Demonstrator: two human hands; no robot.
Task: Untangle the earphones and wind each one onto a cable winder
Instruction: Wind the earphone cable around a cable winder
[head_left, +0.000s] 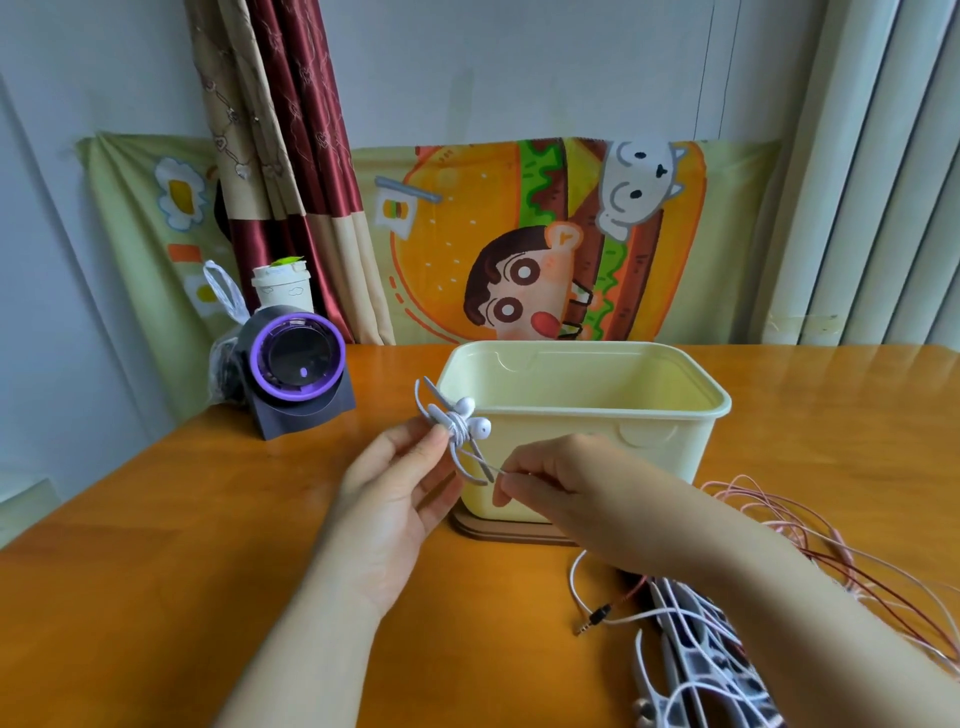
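As I watch, left hand (395, 483) grips grey X-shaped plastic cable winder (435, 401) carrying wound white earphones (483, 427) | right hand (566, 483) pinches their cable end

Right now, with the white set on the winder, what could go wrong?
1. The right hand pinches only the cable tail of the white earphones; a slip could loosen the turns on the winder.
2. The left hand has its grip at the winder's edge beside the open bin; a fumble could drop it in.
3. The right forearm crosses the cable tangle and could drag it.
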